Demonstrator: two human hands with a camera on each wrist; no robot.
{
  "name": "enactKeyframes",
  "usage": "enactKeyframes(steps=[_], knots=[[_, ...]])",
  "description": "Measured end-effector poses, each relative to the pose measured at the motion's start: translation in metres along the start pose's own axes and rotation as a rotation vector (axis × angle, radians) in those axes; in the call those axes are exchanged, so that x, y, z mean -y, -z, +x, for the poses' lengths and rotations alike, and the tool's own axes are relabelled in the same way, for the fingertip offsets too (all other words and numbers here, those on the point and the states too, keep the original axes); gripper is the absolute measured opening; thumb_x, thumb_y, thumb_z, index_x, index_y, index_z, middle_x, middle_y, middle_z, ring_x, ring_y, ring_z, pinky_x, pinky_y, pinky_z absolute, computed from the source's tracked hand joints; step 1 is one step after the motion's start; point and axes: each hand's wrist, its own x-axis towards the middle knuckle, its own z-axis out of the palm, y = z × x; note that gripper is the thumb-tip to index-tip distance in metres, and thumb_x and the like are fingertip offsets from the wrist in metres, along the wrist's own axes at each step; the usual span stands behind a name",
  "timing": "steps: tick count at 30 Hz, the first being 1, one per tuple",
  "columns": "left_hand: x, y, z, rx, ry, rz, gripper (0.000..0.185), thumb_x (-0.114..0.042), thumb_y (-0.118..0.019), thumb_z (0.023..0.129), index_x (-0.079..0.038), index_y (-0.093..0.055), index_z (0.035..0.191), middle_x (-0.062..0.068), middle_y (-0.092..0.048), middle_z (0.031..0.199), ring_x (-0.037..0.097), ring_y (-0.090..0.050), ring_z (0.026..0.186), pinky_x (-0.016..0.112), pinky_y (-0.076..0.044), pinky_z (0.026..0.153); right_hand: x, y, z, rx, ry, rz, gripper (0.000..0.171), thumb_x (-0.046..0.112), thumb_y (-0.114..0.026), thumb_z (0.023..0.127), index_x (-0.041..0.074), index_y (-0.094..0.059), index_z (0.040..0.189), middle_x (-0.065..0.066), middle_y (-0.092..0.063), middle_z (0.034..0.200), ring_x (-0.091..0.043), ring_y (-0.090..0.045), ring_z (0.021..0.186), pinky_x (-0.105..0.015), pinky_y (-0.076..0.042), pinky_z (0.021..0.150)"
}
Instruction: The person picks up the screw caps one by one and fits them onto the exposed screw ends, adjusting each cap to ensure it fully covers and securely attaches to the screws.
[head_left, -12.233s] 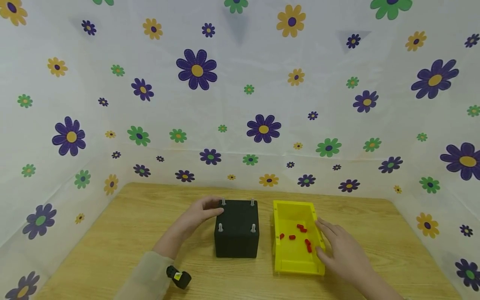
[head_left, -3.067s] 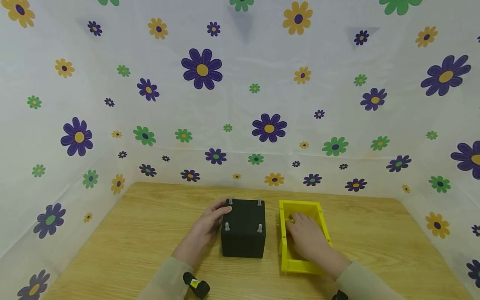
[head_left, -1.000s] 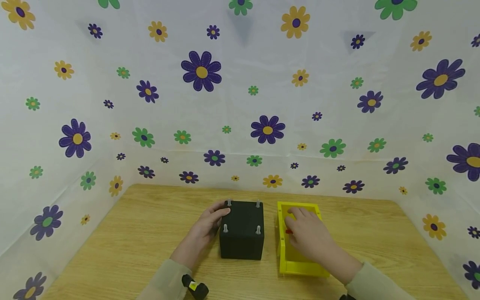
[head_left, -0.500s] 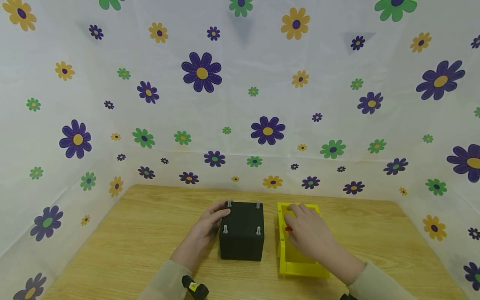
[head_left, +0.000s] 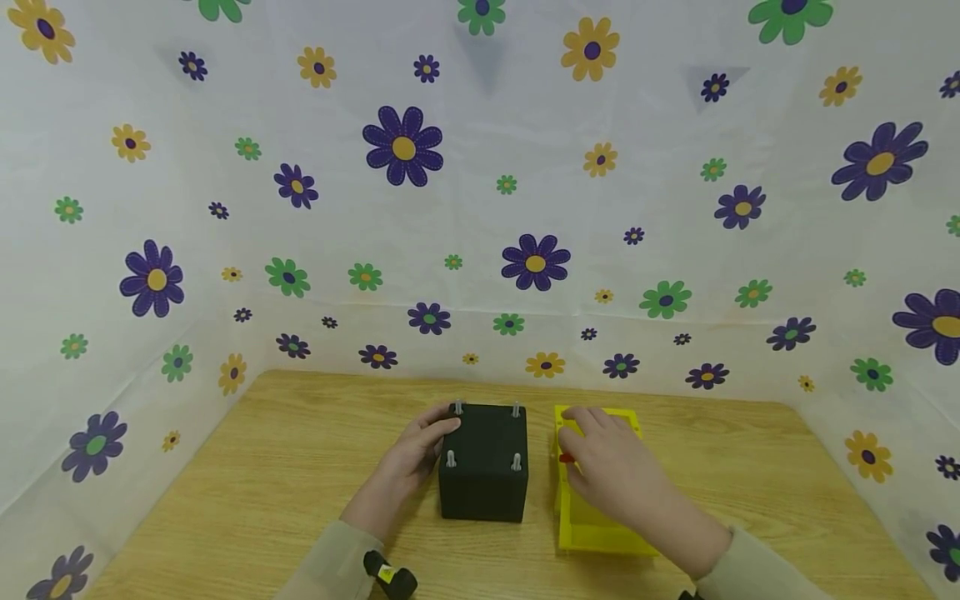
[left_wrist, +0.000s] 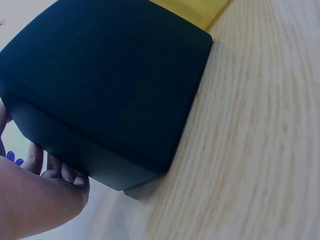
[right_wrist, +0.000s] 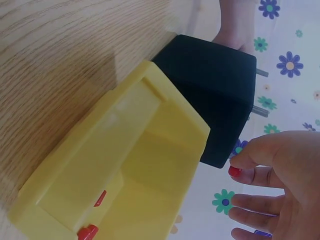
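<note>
One black block (head_left: 483,471) stands on the wooden bench (head_left: 225,500). Four grey pegs (head_left: 451,458) project from its top face, one near each corner. One yellow tray (head_left: 592,533) lies just beside the block on its right, with a narrow gap between them.

The left hand (head_left: 412,454) rests against the left side of the block, its fingers curled round the far left top corner beside a peg. In the left wrist view the fingertips (left_wrist: 65,175) touch the block's side wall.

The right hand (head_left: 607,467) is above the far half of the tray. Its thumb and forefinger pinch one small red piece (right_wrist: 235,171), which is clear of the tray floor; the other fingers are loosely extended. Two more red pieces (right_wrist: 88,233) lie on the tray floor in the right wrist view; the hand hides the tray's contents in the head view, so the full count cannot be told.

Compared with half a second ago, the right hand is slightly nearer the tray's left wall. The left hand, the block and the tray are unchanged. Twelve seconds ago the right hand lay at the tray's right wall with several red pieces uncovered.
</note>
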Motion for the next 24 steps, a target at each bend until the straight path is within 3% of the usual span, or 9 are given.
enactKeyframes(steps=[18, 24], knots=[[0.000, -0.001, -0.001, -0.014, 0.001, -0.002, 0.055, -0.006, -0.059, 0.102, 0.002, -0.047, 0.155, -0.013, -0.074, 0.106, 0.002, -0.073, 0.096, 0.019, -0.057, 0.089, 0.011, 0.000, 0.002, -0.062, 0.056, 0.043, 0.020, 0.018, -0.087, 0.086, 0.015, -0.068, 0.093, -0.011, -0.070, 0.132, -0.032, -0.066, 0.119, -0.047, -0.057, 0.102], [-0.001, -0.001, -0.001, -0.016, 0.006, -0.002, 0.051, -0.006, -0.060, 0.103, 0.000, -0.051, 0.153, -0.013, -0.074, 0.106, 0.002, -0.073, 0.096, 0.019, -0.056, 0.090, 0.014, 0.003, 0.004, -0.031, 0.034, 0.060, 0.020, 0.019, -0.086, 0.087, 0.016, -0.068, 0.094, -0.011, -0.068, 0.136, -0.031, -0.065, 0.122, -0.047, -0.056, 0.105]])
